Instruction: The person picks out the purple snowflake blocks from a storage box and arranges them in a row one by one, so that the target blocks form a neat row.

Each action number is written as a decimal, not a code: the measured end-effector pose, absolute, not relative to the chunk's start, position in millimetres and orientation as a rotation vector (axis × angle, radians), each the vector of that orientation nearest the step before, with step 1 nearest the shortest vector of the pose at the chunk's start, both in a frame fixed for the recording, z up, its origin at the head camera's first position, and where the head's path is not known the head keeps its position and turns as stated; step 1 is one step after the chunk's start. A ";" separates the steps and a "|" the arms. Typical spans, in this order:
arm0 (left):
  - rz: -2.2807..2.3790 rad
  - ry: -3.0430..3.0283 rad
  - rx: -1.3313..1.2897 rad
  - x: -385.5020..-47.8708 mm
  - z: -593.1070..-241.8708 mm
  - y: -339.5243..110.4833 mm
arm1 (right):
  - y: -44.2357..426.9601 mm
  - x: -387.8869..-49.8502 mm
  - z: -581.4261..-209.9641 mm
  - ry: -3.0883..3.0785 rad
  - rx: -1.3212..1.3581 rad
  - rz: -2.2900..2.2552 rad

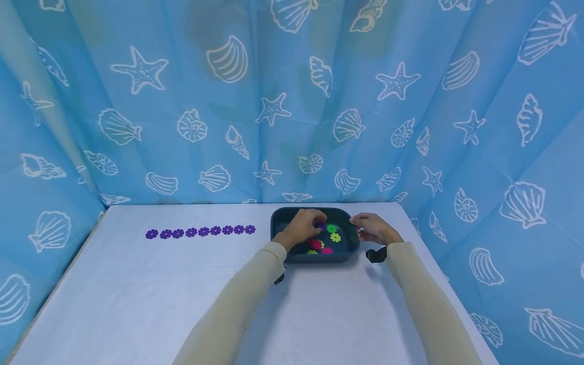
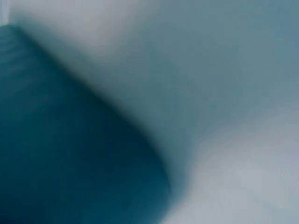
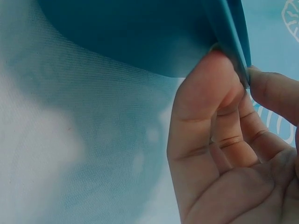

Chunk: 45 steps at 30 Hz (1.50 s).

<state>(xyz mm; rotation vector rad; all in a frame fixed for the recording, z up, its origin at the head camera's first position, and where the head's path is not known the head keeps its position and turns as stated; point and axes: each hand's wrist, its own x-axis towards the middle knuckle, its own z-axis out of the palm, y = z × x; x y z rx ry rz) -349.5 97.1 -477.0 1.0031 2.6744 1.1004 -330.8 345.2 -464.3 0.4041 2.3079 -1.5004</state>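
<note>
A dark blue-green tray (image 1: 321,258) with rounded corners stands near the back of the table. Inside lie several flower-shaped discs, among them a green disc (image 1: 331,228), a yellow disc (image 1: 335,237) and a pink disc (image 1: 327,250). My left hand (image 1: 301,226) reaches into the tray, its bent fingers at a purple disc (image 1: 321,225); whether they pinch it cannot be made out. With thumb and fingers my right hand (image 1: 371,228) pinches the right rim of the tray, seen close in the right wrist view. Only the tray's blurred outer wall (image 2: 84,140) shows in the left wrist view.
Several purple flower discs (image 1: 203,231) lie in a row on the white tablecloth (image 1: 137,299), left of the tray. A blue curtain (image 1: 292,137) with white shells and starfish hangs behind the table and along both sides.
</note>
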 end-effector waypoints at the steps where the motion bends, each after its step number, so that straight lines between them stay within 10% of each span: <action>1: 1.100 2.682 0.996 -350.0 -474.0 92.1 | 344.2 -330.1 -463.9 2.304 0.403 -1.502; 24: 1.266 2.906 0.606 -368.8 -432.4 -87.2 | 348.7 -335.3 -465.5 2.315 0.367 -1.457; 45: 1.106 3.058 -0.096 -339.5 -468.5 -266.5 | 348.6 -335.4 -466.4 2.292 0.336 -1.494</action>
